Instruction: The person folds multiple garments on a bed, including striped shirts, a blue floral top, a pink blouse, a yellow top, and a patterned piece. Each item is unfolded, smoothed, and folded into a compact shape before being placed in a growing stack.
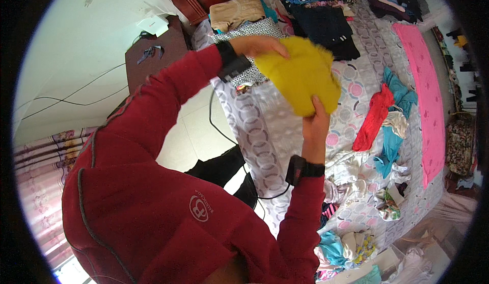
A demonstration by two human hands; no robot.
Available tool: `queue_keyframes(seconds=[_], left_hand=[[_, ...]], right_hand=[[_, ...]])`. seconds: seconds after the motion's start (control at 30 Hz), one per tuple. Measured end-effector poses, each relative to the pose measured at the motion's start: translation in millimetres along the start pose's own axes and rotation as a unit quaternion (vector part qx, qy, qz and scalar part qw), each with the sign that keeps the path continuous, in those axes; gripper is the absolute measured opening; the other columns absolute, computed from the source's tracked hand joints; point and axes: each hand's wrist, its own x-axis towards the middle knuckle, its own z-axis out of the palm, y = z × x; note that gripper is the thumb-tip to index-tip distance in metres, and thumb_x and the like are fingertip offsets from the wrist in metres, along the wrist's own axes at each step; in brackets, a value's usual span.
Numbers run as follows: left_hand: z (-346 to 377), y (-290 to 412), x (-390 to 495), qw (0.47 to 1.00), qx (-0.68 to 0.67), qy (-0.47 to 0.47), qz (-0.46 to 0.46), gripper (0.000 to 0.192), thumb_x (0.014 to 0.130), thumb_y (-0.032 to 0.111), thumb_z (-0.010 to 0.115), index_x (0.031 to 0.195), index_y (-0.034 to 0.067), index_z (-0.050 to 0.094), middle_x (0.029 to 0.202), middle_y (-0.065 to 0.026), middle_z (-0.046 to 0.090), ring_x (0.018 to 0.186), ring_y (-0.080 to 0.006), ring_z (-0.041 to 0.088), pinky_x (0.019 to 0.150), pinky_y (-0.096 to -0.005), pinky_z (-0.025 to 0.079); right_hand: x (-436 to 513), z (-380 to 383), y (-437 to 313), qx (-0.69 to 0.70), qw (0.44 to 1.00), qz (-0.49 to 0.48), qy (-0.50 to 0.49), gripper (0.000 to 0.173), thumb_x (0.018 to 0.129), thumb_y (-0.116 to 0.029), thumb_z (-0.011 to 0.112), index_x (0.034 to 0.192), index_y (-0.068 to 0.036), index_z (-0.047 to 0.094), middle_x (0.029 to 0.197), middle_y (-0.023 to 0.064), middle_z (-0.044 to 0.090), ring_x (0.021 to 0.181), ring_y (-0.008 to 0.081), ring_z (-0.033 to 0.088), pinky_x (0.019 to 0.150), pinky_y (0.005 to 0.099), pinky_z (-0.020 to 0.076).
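Note:
A yellow cloth (301, 74) is held up over the bed between both hands, its surface slightly blurred. My left hand (261, 46) grips its upper left edge, fingers lying over the fabric. At its lower edge my right hand (318, 116) pinches the cloth, with the thumb on top. Behind the cloth, a black-and-white patterned folded cloth (250, 32) lies on the bed, partly hidden by the left arm. Close by are a folded tan garment (237, 12) and dark folded clothes (324, 26).
Loose clothes, among them a red garment (373, 120) and a teal one (389, 146), lie across the patterned bedsheet (252, 120). A pink cloth strip (422, 100) runs along the far side. A brown table (172, 55) stands at the left. A black cable (211, 112) hangs near the bed edge.

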Motion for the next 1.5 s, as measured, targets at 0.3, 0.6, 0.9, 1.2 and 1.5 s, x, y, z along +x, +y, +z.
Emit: queue_keyframes(seconds=[0.3, 0.6, 0.9, 1.2, 1.5], left_hand=[[-201.8, 5.3, -50.6, 0.846, 0.531, 0.035, 0.024, 0.026, 0.087, 0.024, 0.047, 0.098, 0.004, 0.059, 0.093, -0.008, 0.061, 0.08, -0.0205, 0.057, 0.074, -0.0311, 0.045], [-205.0, -143.2, 29.3, 0.524, 0.718, 0.384, 0.249, 0.066, 0.082, 0.058, 0.043, 0.133, 0.017, 0.032, 0.14, -0.0161, 0.023, 0.127, -0.04, 0.021, 0.089, -0.0673, 0.022], [-165.1, -182.3, 61.1, 0.599, 0.678, 0.401, 0.145, 0.079, 0.076, 0.067, 0.044, 0.139, 0.027, 0.018, 0.145, -0.015, 0.011, 0.129, -0.044, 0.01, 0.092, -0.0692, 0.013], [-57.7, -137.9, 44.7, 0.529, 0.721, 0.318, 0.315, 0.066, 0.083, 0.044, 0.053, 0.135, 0.011, 0.03, 0.139, -0.0208, 0.024, 0.126, -0.041, 0.023, 0.099, -0.0535, 0.023], [212.9, -315.7, 73.3, 0.905, 0.008, -0.097, -0.414, 0.072, 0.088, 0.049, 0.042, 0.139, 0.008, 0.013, 0.133, -0.0189, 0.036, 0.115, -0.0317, 0.044, 0.095, -0.0452, 0.034]], right_hand=[[83.6, 53.2, 156.8, -0.244, 0.96, -0.019, -0.14, 0.025, 0.08, -0.02, 0.059, 0.096, -0.001, 0.058, 0.088, 0.0079, 0.06, 0.076, 0.0175, 0.057, 0.068, 0.0316, 0.0466], [-7.2, -124.5, 192.9, -0.474, 0.846, 0.157, -0.186, 0.021, 0.082, -0.022, 0.056, 0.091, -0.003, 0.055, 0.085, 0.0061, 0.058, 0.072, 0.0161, 0.06, 0.063, 0.0274, 0.0489], [-180.1, -339.0, 78.1, -0.724, 0.545, 0.095, 0.411, 0.046, 0.074, -0.027, 0.063, 0.105, 0.005, 0.05, 0.107, 0.0207, 0.051, 0.104, 0.0347, 0.045, 0.092, 0.0397, 0.034], [-197.4, -388.2, 2.8, -0.719, 0.515, 0.131, 0.448, 0.039, 0.075, -0.019, 0.06, 0.11, -0.008, 0.047, 0.114, 0.0168, 0.049, 0.107, 0.0352, 0.047, 0.081, 0.048, 0.041], [-264.7, -281.0, 36.4, -0.581, 0.767, -0.131, 0.237, 0.011, 0.076, -0.012, 0.056, 0.079, -0.003, 0.05, 0.072, 0.0141, 0.052, 0.069, 0.0319, 0.053, 0.06, 0.0382, 0.0419]])
